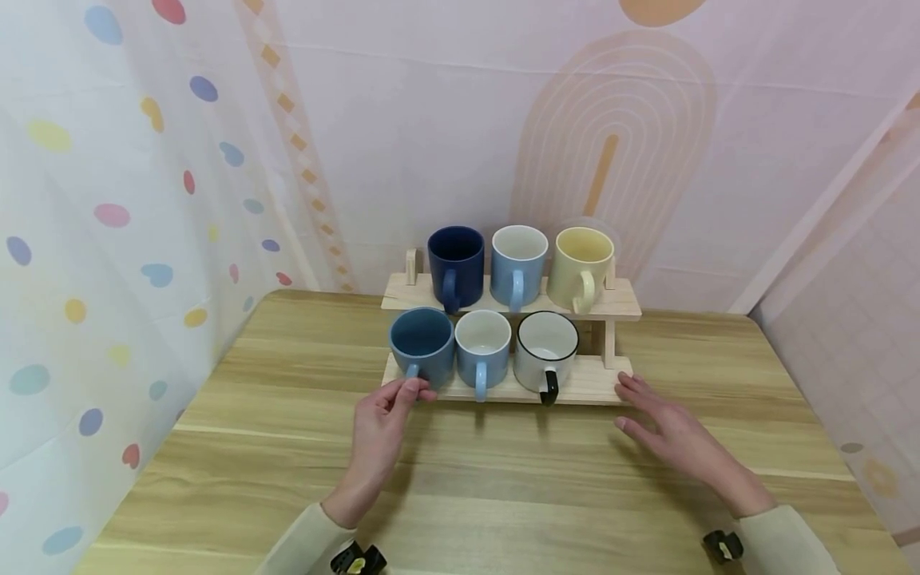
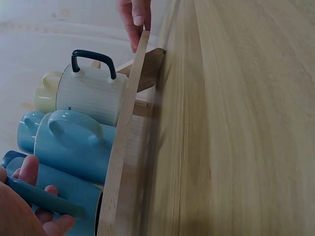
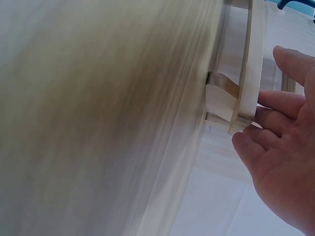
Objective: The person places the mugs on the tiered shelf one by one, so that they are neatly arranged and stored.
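In the head view, my left hand (image 1: 381, 423) grips the handle of a dark teal mug (image 1: 422, 343) at the left end of a wooden rack's lower shelf. The left wrist view shows fingers curled about that handle (image 2: 44, 197). Beside it on the same shelf stand a light blue mug (image 1: 483, 343) and a white mug (image 1: 546, 347) with black rim and handle. At the shelf's right end, the fingers of my right hand (image 1: 664, 427) touch the lower board (image 3: 250, 73), loosely bent, with the thumb apart.
On the upper shelf (image 1: 621, 305) stand a navy mug (image 1: 456, 267), a light blue mug with white inside (image 1: 519, 267) and a pale yellow mug (image 1: 580, 271). The rack stands on a wooden table (image 1: 503, 495), with patterned curtains (image 1: 431, 144) behind and at the sides.
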Motion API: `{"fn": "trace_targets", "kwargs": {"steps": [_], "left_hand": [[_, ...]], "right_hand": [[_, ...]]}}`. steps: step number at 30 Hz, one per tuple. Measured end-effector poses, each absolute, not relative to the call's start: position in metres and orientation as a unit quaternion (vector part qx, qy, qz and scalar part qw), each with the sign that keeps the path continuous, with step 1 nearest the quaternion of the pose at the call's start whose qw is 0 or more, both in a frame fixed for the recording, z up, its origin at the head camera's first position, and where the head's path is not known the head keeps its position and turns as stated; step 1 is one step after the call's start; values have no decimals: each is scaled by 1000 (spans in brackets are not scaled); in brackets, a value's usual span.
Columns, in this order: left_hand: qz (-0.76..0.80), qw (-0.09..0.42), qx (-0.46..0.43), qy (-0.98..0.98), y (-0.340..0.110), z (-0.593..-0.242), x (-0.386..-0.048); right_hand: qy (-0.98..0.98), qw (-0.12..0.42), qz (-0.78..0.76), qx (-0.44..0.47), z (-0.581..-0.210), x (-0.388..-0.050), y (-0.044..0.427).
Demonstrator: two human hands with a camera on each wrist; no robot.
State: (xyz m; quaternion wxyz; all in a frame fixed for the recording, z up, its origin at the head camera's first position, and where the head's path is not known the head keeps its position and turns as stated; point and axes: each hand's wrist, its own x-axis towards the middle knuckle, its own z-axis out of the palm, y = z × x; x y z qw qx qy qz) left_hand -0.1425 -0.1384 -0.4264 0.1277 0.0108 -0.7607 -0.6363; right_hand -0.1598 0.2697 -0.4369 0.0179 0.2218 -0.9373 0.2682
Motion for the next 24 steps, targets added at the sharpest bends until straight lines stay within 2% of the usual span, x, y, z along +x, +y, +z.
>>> {"fn": "trace_targets", "kwargs": {"steps": [9, 17, 24], "left_hand": [[-631, 116, 5, -767, -139, -428, -144], [-616, 127, -11, -777, -141, -430, -146], [-595, 108, -14, -796, -144, -429, -146]], "right_hand": [[-939, 12, 267, 218, -437, -159, 269], [-939, 3, 266, 215, -435, -158, 268], [-940, 1, 266, 214, -435, -158, 268]]}}
